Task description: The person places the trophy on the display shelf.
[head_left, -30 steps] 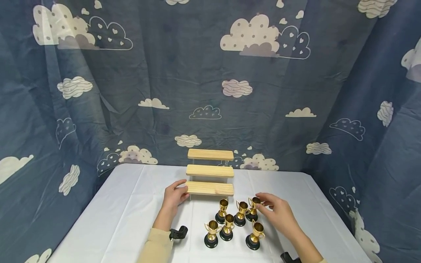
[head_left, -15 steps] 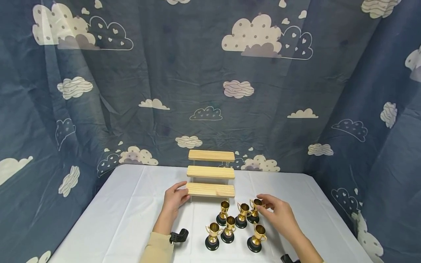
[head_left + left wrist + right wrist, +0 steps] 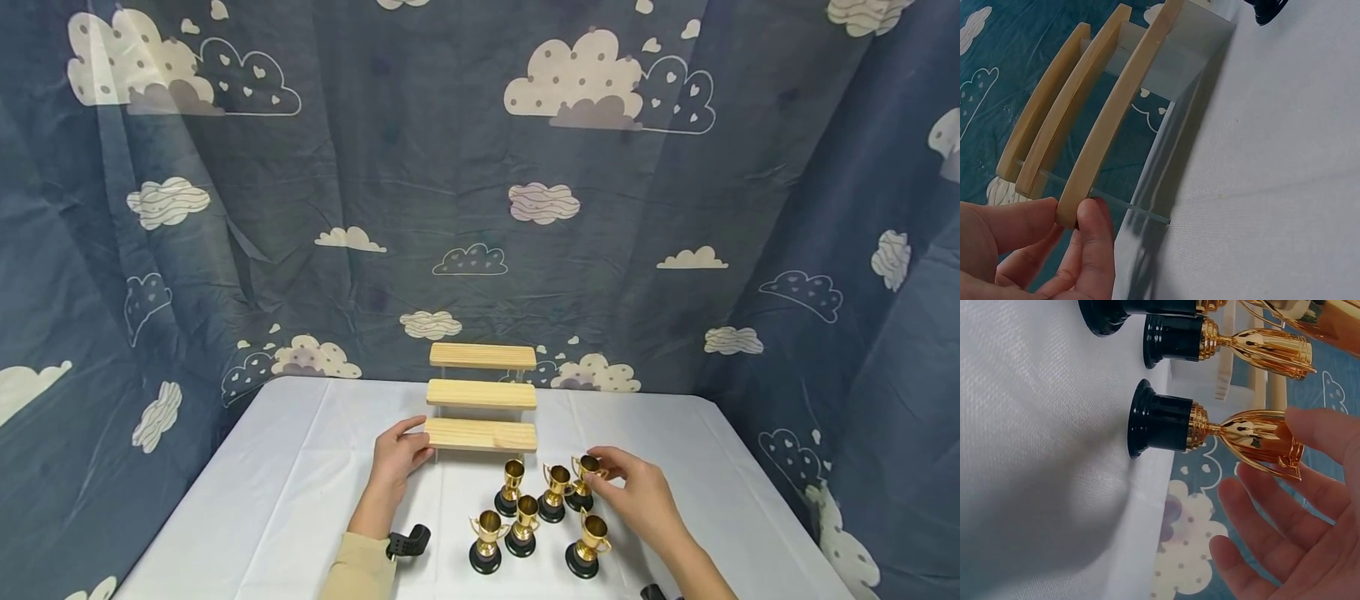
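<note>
Three pale wooden boards on clear side panels form a stepped display stand (image 3: 480, 434) at the table's back. My left hand (image 3: 396, 457) pinches the left end of its lowest board; the left wrist view shows thumb and fingertips on either side of the board end (image 3: 1067, 209). To the right, my right hand (image 3: 636, 490) pinches the cup of a small gold trophy (image 3: 1257, 434) with a black base. That trophy stands upright, its base on the cloth. Thumb and fingers are around the rim and handle, hiding part of the cup.
Several matching trophies stand in front of the stand, including a near-right one (image 3: 588, 546), a near-left one (image 3: 486, 543) and one beside the held trophy (image 3: 555, 493). A white cloth covers the table (image 3: 300, 500). A dark cloud-patterned curtain (image 3: 450, 167) surrounds it.
Both hands keep their holds, and the stand and trophies stay put on the table. Only the head view has shifted slightly.
</note>
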A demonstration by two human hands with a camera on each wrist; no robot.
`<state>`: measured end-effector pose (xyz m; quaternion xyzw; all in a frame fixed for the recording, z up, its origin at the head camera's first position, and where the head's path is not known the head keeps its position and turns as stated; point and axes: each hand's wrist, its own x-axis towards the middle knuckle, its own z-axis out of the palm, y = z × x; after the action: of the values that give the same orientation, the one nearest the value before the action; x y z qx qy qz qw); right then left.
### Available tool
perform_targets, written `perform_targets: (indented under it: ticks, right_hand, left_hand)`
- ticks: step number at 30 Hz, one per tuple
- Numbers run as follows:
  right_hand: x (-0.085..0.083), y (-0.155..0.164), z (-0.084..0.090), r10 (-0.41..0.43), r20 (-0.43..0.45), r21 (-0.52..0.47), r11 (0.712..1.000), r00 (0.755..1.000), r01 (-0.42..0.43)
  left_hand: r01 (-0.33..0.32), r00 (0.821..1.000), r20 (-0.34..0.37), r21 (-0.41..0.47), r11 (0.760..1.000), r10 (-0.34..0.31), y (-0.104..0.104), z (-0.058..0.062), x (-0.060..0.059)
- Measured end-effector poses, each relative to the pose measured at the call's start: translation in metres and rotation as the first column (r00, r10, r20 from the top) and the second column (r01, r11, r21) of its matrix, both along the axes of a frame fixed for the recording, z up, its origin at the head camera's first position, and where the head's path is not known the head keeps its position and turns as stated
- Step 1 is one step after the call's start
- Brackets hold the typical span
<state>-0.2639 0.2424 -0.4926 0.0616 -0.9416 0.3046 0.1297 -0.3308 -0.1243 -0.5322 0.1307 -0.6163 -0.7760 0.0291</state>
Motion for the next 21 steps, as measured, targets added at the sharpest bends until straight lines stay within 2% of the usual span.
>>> perform_targets:
  ticks: [15, 21]
  right_hand:
    - [-0.0004, -0.0025, 0.0019, -0.016, 0.012, 0.010, 1.000, 1.000, 0.016]
    - [-0.0006, -0.0013, 0.0036, -0.003, -0.009, 0.022, 1.000, 1.000, 0.003]
  left_hand:
    - [-0.024, 1.000, 0.002, 0.017, 1.000, 0.024, 0.0005, 0.0007, -0.0003]
    - [-0.032, 0.999, -0.005, 0.019, 0.999, 0.032, 0.0001, 0.0004, 0.0011]
